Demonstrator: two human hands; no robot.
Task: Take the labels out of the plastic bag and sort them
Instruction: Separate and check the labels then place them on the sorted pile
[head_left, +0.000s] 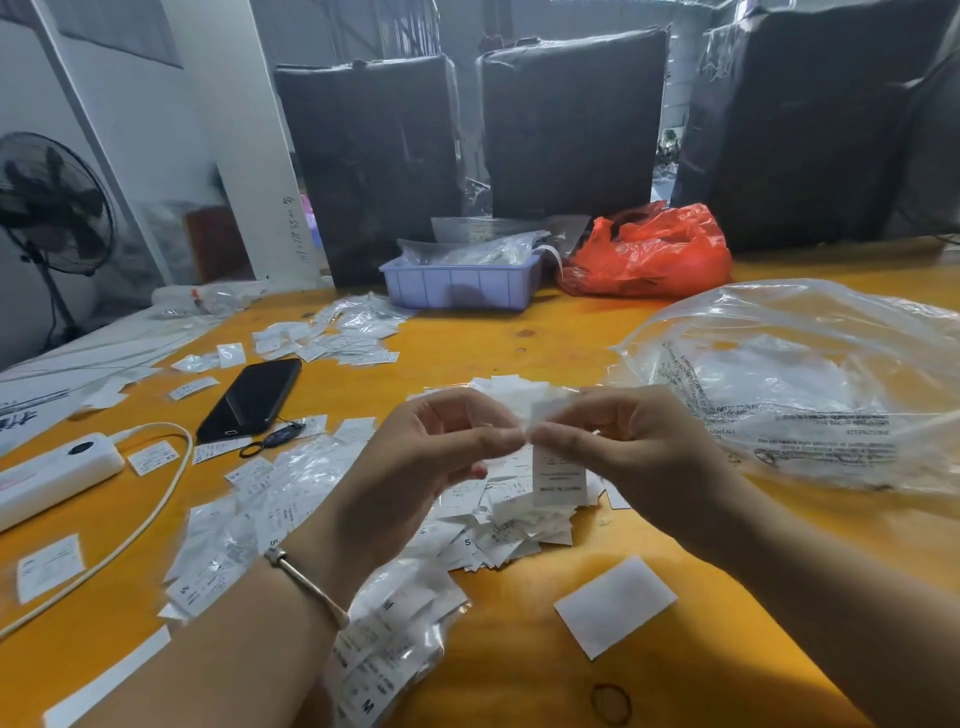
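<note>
At frame centre, both hands' fingers pinch the top of one label (560, 475); it hangs long-axis down, mostly below the right hand (618, 441), left hand (441, 447) alongside.

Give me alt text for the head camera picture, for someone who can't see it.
Two hands, left hand and right hand, pinch a small white label together above a loose pile of labels on an orange table. A big clear plastic bag lies right, a black phone left.
</note>
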